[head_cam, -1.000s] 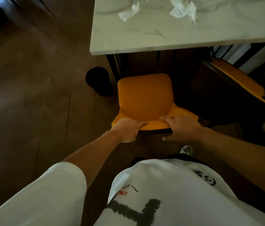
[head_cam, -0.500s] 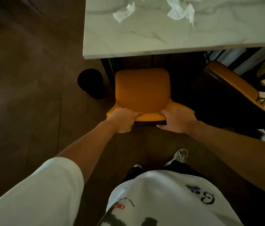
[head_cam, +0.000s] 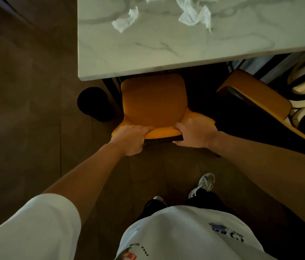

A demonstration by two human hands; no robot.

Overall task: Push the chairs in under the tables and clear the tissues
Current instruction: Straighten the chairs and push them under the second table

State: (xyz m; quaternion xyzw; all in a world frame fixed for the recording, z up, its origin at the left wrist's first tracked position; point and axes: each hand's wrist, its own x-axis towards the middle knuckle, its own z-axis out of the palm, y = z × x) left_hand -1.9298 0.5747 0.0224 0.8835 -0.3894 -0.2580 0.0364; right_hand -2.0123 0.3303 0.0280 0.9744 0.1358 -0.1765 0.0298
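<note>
With my left hand (head_cam: 129, 140) and right hand (head_cam: 194, 133) both clamped on the chair (head_cam: 153, 102) back, its seat front just under the table (head_cam: 166, 53) edge, I should push level and straight (the bin (head_cam: 95, 104) sits close left) over dim wood floor (head_cam: 26, 109), tissues (head_cam: 194, 14) waiting above.

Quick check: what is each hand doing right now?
Left hand: closed on the orange chair backrest.
Right hand: closed on the same backrest.
</note>
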